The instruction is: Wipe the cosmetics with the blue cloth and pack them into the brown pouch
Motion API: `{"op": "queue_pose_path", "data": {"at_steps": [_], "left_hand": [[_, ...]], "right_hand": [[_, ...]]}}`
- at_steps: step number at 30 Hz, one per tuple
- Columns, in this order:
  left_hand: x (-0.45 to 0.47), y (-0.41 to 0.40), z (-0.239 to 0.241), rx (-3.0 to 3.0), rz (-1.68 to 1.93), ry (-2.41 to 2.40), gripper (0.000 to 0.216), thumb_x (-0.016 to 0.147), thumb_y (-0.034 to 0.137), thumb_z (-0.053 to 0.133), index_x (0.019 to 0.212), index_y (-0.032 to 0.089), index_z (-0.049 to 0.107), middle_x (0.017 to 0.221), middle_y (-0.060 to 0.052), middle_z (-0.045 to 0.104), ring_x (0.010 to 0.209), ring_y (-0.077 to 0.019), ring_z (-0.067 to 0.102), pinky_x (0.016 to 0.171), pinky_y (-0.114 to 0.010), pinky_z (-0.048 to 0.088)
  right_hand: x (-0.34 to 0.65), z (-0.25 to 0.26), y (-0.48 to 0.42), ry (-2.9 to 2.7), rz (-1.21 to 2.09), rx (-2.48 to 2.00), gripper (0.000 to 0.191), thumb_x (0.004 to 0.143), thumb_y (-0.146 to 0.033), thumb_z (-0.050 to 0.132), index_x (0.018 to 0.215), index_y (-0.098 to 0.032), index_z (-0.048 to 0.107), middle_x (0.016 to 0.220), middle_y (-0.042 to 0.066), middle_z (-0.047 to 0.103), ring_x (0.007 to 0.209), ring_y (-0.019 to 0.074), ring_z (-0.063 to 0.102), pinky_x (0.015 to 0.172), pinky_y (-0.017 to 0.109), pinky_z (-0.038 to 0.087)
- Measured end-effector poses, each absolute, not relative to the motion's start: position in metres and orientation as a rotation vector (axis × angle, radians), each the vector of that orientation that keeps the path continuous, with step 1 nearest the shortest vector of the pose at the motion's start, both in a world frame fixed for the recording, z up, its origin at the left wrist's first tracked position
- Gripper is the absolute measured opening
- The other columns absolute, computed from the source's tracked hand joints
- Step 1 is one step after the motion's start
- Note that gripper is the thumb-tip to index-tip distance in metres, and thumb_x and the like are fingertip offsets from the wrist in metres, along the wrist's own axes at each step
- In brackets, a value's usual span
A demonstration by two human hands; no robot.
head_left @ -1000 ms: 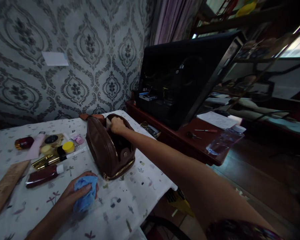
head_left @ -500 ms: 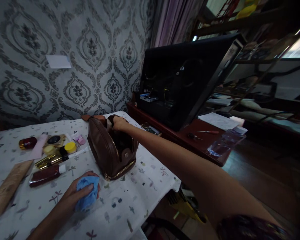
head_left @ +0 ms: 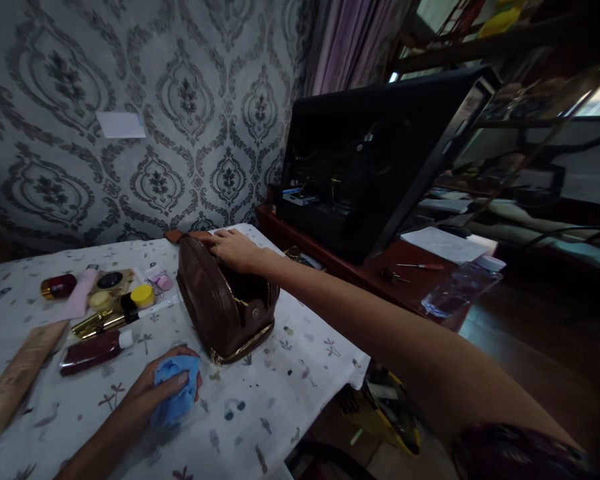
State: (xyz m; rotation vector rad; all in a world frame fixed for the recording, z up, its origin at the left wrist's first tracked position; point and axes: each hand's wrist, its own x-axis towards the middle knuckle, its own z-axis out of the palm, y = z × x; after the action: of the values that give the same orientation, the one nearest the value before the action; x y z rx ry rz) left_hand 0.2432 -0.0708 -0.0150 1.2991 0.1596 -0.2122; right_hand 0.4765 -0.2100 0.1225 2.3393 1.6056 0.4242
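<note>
Head view of a table (head_left: 260, 400) under a printed cloth, in dim light. The right hand (head_left: 235, 248) lies on the top edge of a brown leather bag (head_left: 215, 303), fingers stretched toward 9 o'clock along the unzipped mouth. The thumb is hidden, so whether it pinches the rim cannot be told. The bag stands upright directly under this hand, its inside too dark to make out. At 7 o'clock from the bag, the left hand (head_left: 155, 390) is closed around a crumpled blue cloth (head_left: 177, 393) pressed on the table. At 9 o'clock from the bag lie a dark red bottle (head_left: 93, 350), a yellow-capped jar (head_left: 141, 295), a gold tube (head_left: 97, 323) and a pink tube (head_left: 80, 300); their labels are too small and dim to read. A tan tube (head_left: 15, 380) is cut off at the left edge.
</note>
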Motion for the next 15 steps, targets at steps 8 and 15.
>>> {"op": "queue_pose_path", "data": {"at_steps": [8, 15], "left_hand": [[0.244, -0.07, -0.013, 1.32, -0.22, 0.161, 0.043, 0.07, 0.05, 0.08, 0.095, 0.019, 0.064, 0.081, -0.004, 0.067, 0.072, -0.0174, 0.063, 0.065, -0.025, 0.05], [0.244, -0.068, -0.015, 1.327, -0.234, 0.14, 0.042, 0.071, 0.05, 0.079, 0.095, 0.019, 0.064, 0.08, -0.004, 0.067, 0.071, -0.0178, 0.063, 0.063, -0.025, 0.049]], "right_hand": [[0.493, 0.105, -0.21, 1.624, 0.385, 2.27, 0.027, 0.095, -0.014, 0.045, 0.104, -0.01, 0.07, 0.121, 0.015, 0.065, 0.118, 0.0289, 0.052, 0.097, 0.042, 0.038], [0.473, 0.128, -0.222, 1.593, 0.286, 2.641, 0.028, 0.096, -0.015, 0.043, 0.108, -0.008, 0.068, 0.116, 0.018, 0.067, 0.105, 0.0236, 0.063, 0.088, 0.032, 0.046]]}}
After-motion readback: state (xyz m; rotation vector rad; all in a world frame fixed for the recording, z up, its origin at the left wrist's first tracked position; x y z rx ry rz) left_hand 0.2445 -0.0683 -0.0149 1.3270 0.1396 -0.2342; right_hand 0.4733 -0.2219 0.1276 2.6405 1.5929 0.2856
